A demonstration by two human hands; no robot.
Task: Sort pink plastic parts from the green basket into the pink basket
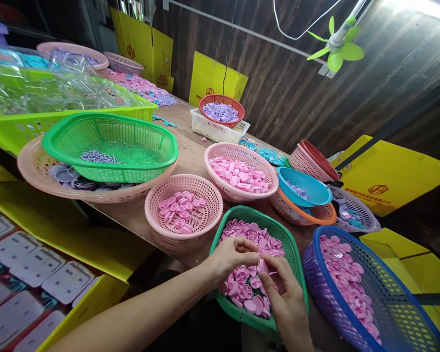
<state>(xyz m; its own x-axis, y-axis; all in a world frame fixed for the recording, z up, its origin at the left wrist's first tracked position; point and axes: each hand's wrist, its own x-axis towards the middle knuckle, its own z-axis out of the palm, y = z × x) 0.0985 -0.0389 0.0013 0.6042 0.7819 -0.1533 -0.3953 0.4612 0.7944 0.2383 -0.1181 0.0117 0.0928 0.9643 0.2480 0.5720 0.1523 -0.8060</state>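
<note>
Both my hands hover over a green basket (295, 254) full of pink round plastic caps (247, 286). My left hand (231, 256) has its fingers pinched together at a small pink piece. My right hand (284, 288) meets it from below, fingers curled and pinching the same pink piece (262, 266) between the two hands. A small pink basket (157, 215) with a few pink caps sits just left of the green one. A blue basket (399, 278) of pink caps stands at the right.
A larger pink basket (220, 151) of pink pieces, stacked orange and blue bowls (315, 193), a green basket (106, 129) on a wide pink tray, and a red basket (222, 100) of purple parts crowd the wooden table. Yellow boxes (388, 171) flank it. A green fan (337, 46) hangs above.
</note>
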